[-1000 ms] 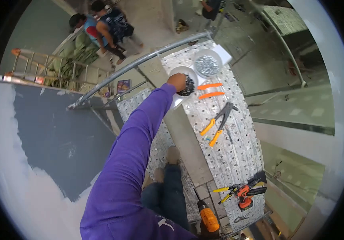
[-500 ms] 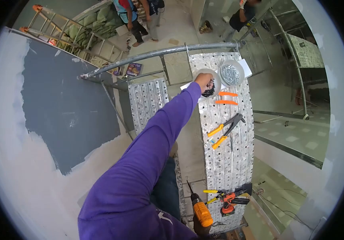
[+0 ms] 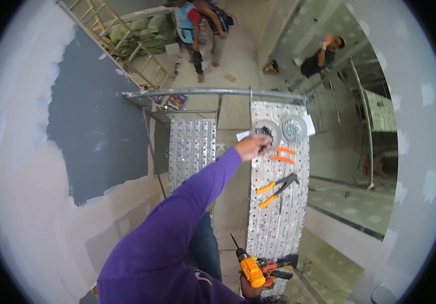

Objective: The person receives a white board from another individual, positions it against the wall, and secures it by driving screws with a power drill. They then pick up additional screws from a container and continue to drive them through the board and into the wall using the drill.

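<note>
Orange-handled pliers (image 3: 277, 184) lie on the perforated plank (image 3: 278, 223) near a bowl of silver nails (image 3: 293, 128).

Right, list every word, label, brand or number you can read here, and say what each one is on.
No text in this view can be read.
Orange drill: any brand mark is too small to read.
Purple sleeve: a white mark near the shoulder, a shape rather than legible letters.
Printed booklet: cover too blurred to read.
Orange-handled pliers: no marking can be made out.
</note>
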Demonstrator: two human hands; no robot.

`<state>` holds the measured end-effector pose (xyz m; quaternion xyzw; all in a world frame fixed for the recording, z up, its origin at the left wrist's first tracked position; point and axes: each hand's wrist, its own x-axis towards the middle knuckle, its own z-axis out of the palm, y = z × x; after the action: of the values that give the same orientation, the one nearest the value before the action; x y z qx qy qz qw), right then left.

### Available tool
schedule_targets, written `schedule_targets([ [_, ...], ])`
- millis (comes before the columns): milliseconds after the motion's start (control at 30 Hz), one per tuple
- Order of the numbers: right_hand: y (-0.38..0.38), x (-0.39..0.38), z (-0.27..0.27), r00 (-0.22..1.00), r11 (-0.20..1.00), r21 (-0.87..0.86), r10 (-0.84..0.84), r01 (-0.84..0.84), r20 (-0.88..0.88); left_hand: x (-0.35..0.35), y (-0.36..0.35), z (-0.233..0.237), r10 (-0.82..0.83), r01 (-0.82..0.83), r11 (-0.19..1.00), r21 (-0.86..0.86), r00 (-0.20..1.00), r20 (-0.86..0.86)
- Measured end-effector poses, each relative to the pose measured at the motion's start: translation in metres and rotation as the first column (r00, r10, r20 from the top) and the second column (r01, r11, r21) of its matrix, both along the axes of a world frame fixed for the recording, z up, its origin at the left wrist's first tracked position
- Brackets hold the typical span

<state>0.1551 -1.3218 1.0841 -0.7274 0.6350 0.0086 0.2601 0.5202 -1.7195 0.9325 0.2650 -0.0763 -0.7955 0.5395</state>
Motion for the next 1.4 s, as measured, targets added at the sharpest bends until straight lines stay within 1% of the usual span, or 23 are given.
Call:
schedule_targets([
  [67, -0.009, 0.004, 0.001, 0.995, 0.989, -0.123, 0.072, -0.08, -0.065, 0.017, 0.051, 0.031, 0.157, -0.152, 0.966, 0.211, 0.988, -0.007],
  [133, -0.028, 0.012, 0.011, 0.994, 0.992, -0.085, 0.096, -0.091, 0.053, 0.046, 0.114, 0.036, 0.087, -0.096, 0.995, -0.03, 0.972, -0.218],
  [200, -0.049, 0.027, 0.022, 0.978, 0.992, -0.036, 0.124, -0.12, 0.169, 0.06, 0.17, 0.071, 0.234, -0.153, 0.954, 0.259, 0.919, -0.319],
  [267, -0.07, 0.05, 0.032, 0.947, 0.987, -0.005, 0.159, -0.164, 0.278, 0.073, 0.225, 0.103, 0.369, -0.228, 0.881, 0.415, 0.879, -0.302],
  [333, -0.083, 0.071, 0.04, 0.907, 0.978, 0.001, 0.195, -0.21, 0.373, 0.089, 0.277, 0.124, 0.459, -0.353, 0.879, 0.321, 0.812, -0.361],
  [433, -0.099, 0.104, 0.063, 0.838, 0.958, -0.042, 0.268, -0.282, 0.475, 0.113, 0.341, 0.194, 0.513, -0.515, 0.851, 0.105, 0.77, -0.38],
  [500, -0.098, 0.119, 0.076, 0.817, 0.932, -0.155, 0.361, -0.327, 0.45, 0.12, 0.377, 0.221, 0.557, -0.596, 0.802, 0.022, 0.735, -0.386],
  [600, -0.089, 0.142, 0.064, 0.539, 0.925, -0.215, 0.36, -0.314, 0.762, 0.128, 0.431, 0.237, 0.647, -0.654, 0.755, 0.052, 0.729, -0.224],
  [633, -0.077, 0.159, 0.082, 0.428, 0.959, 0.053, 0.074, -0.277, 0.901, 0.126, 0.452, 0.252, 0.679, -0.673, 0.734, 0.088, 0.723, -0.129],
  [667, -0.071, 0.178, 0.11, 0.301, 0.904, 0.324, -0.237, -0.281, 0.924, 0.124, 0.471, 0.26, 0.673, -0.673, 0.736, 0.075, 0.739, 0.034],
  [700, -0.07, 0.183, 0.136, 0.521, 0.923, 0.008, 0.21, -0.384, 0.828, 0.118, 0.491, 0.266, 0.649, -0.67, 0.74, 0.067, 0.736, 0.193],
  [733, -0.064, 0.188, 0.152, 0.534, 0.888, -0.141, 0.383, -0.438, 0.754, 0.111, 0.511, 0.27, 0.609, -0.664, 0.745, 0.062, 0.716, 0.341],
  [800, -0.046, 0.199, 0.194, 0.565, 0.784, -0.283, 0.602, -0.553, 0.564, 0.102, 0.553, 0.275, 0.604, -0.693, 0.71, 0.125, 0.691, 0.397],
  [867, -0.027, 0.201, 0.21, 0.522, 0.789, -0.288, 0.586, -0.543, 0.62, 0.087, 0.592, 0.278, 0.655, -0.757, 0.614, 0.224, 0.647, 0.39],
  [900, -0.018, 0.201, 0.214, 0.503, 0.794, -0.288, 0.574, -0.536, 0.646, 0.085, 0.613, 0.264, 0.694, -0.763, 0.598, 0.247, 0.646, 0.318],
  [1000, 0.007, 0.199, 0.225, 0.538, 0.739, -0.121, 0.582, -0.663, 0.61, 0.068, 0.655, 0.263, 0.693, -0.78, 0.595, 0.194, 0.62, 0.367],
  [1033, 0.015, 0.203, 0.268, 0.816, 0.683, 0.462, 0.384, -0.566, 0.432, 0.059, 0.665, 0.267, 0.735, -0.811, 0.555, 0.186, 0.583, 0.346],
  [1100, 0.031, 0.2, 0.244, 0.547, 0.695, 0.112, 0.444, -0.71, 0.71, 0.056, 0.67, 0.284, 0.81, -0.867, 0.472, 0.16, 0.498, 0.309],
  [1133, 0.038, 0.199, 0.232, 0.372, 0.69, -0.08, 0.48, -0.719, 0.794, 0.057, 0.671, 0.294, 0.846, -0.891, 0.432, 0.138, 0.454, 0.279],
  [1267, 0.063, 0.214, 0.256, 0.222, 0.682, -0.229, 0.506, -0.695, 0.833, 0.065, 0.673, 0.34, 0.933, -0.949, 0.311, 0.052, 0.315, 0.173],
  [1300, 0.069, 0.212, 0.278, 0.078, 0.73, -0.169, 0.291, -0.662, 0.953, 0.066, 0.672, 0.358, 0.942, -0.953, 0.302, 0.013, 0.3, 0.149],
  [1333, 0.069, 0.215, 0.277, 0.104, 0.702, -0.214, 0.38, -0.679, 0.919, 0.068, 0.673, 0.37, 0.95, -0.956, 0.291, -0.024, 0.286, 0.126],
  [1400, 0.064, 0.221, 0.27, 0.15, 0.631, -0.296, 0.554, -0.717, 0.819, 0.076, 0.675, 0.384, 0.934, -0.95, 0.303, -0.071, 0.282, 0.22],
])
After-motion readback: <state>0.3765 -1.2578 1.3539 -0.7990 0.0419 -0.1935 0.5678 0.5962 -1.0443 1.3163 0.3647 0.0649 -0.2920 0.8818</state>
